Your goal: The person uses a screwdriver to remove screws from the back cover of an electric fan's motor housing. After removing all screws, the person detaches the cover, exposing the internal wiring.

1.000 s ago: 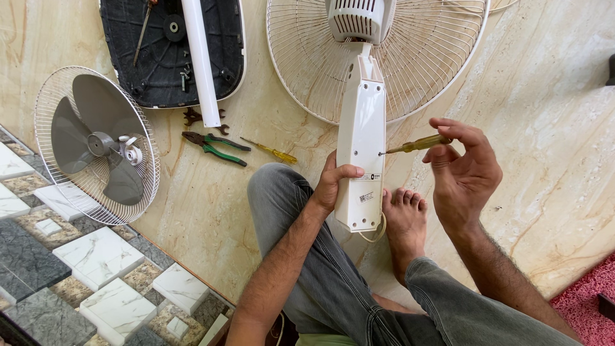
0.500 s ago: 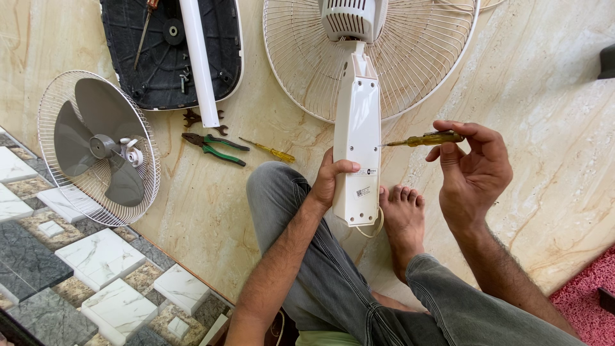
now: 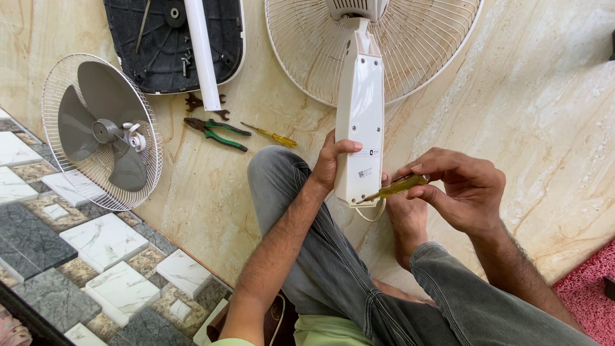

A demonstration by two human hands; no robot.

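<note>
Marble floor (image 3: 544,96) carries everything. Rear fan grille (image 3: 423,45) lies at the far edge, motor side up. White control housing (image 3: 360,109) runs from it toward the person's knee. Detached front grille with grey blade (image 3: 102,131) sits near the floor's left edge, beside the black base plate (image 3: 150,54) and white pole (image 3: 200,51). Left hand (image 3: 330,163) closed on housing's left side. Right hand (image 3: 464,192) pinches yellow screwdriver (image 3: 394,188), tip at housing's lower end. Pliers (image 3: 214,133) and spare screwdriver (image 3: 272,135) lie near.

Daylight is falling on a beige marble floor (image 3: 551,115), grey-and-white patterned tiles (image 3: 83,250) bordering it, red rug (image 3: 592,282) lying alongside.
</note>
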